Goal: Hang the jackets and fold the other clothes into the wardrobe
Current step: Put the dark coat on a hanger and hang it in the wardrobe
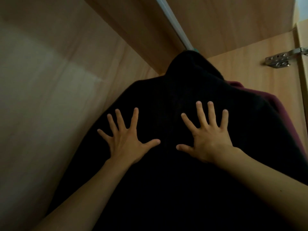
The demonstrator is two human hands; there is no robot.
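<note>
Black jacket (pixel 166 164) hangs dead centre from the wardrobe rail (pixel 173 22) up at 12 o'clock. Both hands, left (pixel 128 140) and right (pixel 210 139), press flat on it, fingers spread wide, gripping nothing. Maroon garment (pixel 281 114) peeks out at 3 o'clock.

A black jacket (pixel 175 97) hangs on the rail (pixel 173 24) inside the wooden wardrobe (pixel 66 80). Its dark, plain cloth spreads out under the left hand (pixel 126 140) and the right hand (pixel 210 139), and its narrow top rises beyond the fingertips. A maroon garment (pixel 288 117) hangs just behind it, showing past the right hand's outer side.
</note>
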